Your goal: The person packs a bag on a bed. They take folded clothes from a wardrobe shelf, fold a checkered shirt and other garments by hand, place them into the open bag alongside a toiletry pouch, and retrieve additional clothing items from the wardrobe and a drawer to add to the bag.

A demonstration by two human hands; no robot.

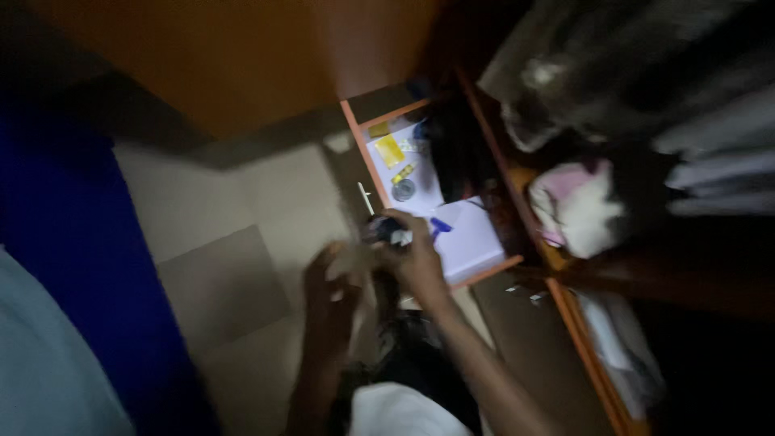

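A dim room was seen, with pale floor tiles (242, 242) and an orange-edged wooden drawer (484, 270) pulled open from a wardrobe. A small dark object (383, 228) was held at the drawer's near front edge by the right hand (420, 258), its grip closed around it; what the object was could not be told. The left hand (331, 282), just left of the drawer, was blurred, and its grip could not be told. Inside the drawer lay flat white paper (468, 234), a yellow card (390, 150), a round glassy lid (403, 190) and a blue pen (440, 227). In such poor light, the object could easily be fumbled and dropped onto the hard tiles, or the smooth loose paper dragged out.
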